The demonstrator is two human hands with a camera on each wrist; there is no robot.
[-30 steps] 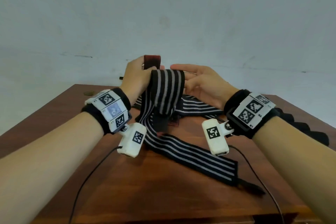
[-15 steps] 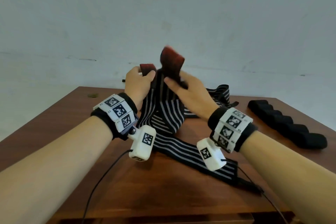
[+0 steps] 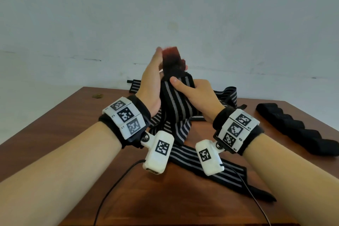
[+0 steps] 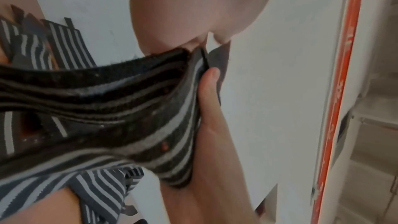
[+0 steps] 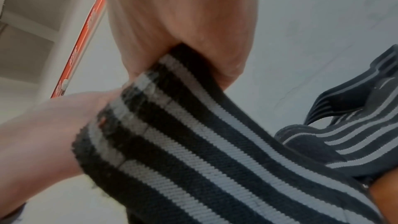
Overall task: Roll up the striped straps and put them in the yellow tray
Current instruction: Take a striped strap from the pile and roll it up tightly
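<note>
I hold a black strap with grey stripes (image 3: 177, 108) up over the wooden table (image 3: 82, 108), its dark red end (image 3: 170, 55) on top. My left hand (image 3: 151, 79) stands with straight fingers pressed flat against the left side of that end. My right hand (image 3: 196, 95) grips the strap just below, thumb on the front and fingers behind. The strap's tail (image 3: 216, 170) trails down onto the table toward me. Both wrist views show the strap close up (image 4: 107, 108) (image 5: 193, 142), squeezed between my hands. No yellow tray is in view.
More striped straps lie behind my hands (image 3: 228, 93) and at the table's far edge (image 3: 134, 88). A long black padded piece (image 3: 293, 130) lies along the right side. Wrist-camera cables (image 3: 113, 185) run toward the near edge. A pale wall stands behind the table.
Both hands have risen and come together. The red end now stands upright between them, and my left fingers have straightened from a pinch to lie flat along it.
</note>
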